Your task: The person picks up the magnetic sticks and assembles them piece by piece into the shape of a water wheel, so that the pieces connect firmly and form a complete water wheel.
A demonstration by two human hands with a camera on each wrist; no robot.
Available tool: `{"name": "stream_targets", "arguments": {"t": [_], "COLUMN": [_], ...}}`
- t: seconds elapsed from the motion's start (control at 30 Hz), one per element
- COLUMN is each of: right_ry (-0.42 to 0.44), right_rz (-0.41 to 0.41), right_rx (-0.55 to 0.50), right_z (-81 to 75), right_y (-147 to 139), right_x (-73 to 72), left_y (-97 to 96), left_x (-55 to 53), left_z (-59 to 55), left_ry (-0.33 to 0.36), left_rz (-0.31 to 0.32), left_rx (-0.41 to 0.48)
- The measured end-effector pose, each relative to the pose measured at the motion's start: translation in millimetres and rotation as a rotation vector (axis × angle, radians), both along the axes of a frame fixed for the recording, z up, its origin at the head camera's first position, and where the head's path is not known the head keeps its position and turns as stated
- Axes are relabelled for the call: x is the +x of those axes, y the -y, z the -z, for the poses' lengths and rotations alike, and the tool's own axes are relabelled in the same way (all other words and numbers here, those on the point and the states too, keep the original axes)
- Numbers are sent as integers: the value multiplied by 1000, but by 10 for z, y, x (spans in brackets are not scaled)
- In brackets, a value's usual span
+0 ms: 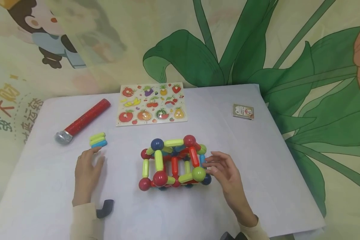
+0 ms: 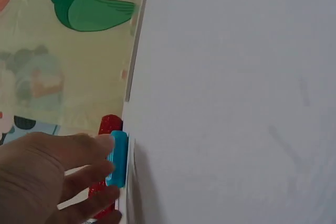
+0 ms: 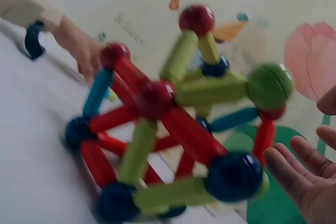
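Observation:
A frame of magnetic rods and balls (image 1: 175,165) stands on the table in front of me, built of red, yellow-green and blue rods with red, blue and green balls. My right hand (image 1: 228,171) is at its right side, fingers spread and slightly bent, close to the green ball (image 1: 199,174); whether they touch is hard to tell. On the left, a blue rod (image 1: 99,144) lies beside two yellow-green rods (image 1: 97,138). My left hand (image 1: 87,171) reaches to the blue rod, its fingertips at or just beside it. In the left wrist view, loosely extended fingers overlap the blue rod (image 2: 119,158).
A red toy microphone (image 1: 87,116) with a silver head lies at the back left. Behind the frame is a fruit puzzle board (image 1: 153,121). A small card box (image 1: 243,111) sits at the back right. White cloth covers the table (image 1: 273,193); a printed curtain hangs behind.

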State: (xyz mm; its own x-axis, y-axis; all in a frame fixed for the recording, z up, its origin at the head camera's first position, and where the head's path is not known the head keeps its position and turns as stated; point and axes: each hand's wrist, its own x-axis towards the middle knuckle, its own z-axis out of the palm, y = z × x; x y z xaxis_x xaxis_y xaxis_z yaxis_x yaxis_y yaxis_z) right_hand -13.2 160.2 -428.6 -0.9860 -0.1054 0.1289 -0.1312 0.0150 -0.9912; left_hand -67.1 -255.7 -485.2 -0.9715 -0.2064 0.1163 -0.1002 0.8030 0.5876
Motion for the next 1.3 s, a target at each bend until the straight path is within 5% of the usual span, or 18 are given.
{"name": "stream_targets", "arguments": {"t": [0.13,0.33,0.53,0.67,0.77,0.93,1.13,1.3], "right_ry": [-15,40,124,134,134,201,275,276], "right_rz": [129,240,269,273,279,300,358,359], "right_rx": [108,140,141,147,147,133,139,122], "right_z": [75,188,326,404,472,631,791,839], "right_y": [-172,-298,-349,-391,-427,-480,-513,-500], "right_x": [-97,-175,-249,-317,-376,-425,-418,-422], "left_y": [54,71,141,113,68,-235,-829,-1040], "left_x": [-36,-126,-264,-333,-337,-45,424,599], "left_z": [-1,-19,-4,-30,-22,-103,-396,-499], "left_ry": [62,-9,17,80,59,-81,-179,-150], "left_rz": [34,-2,65,69,62,85,409,506], "left_rx": [-49,-90,-99,-61,-2,210,470,475]}}
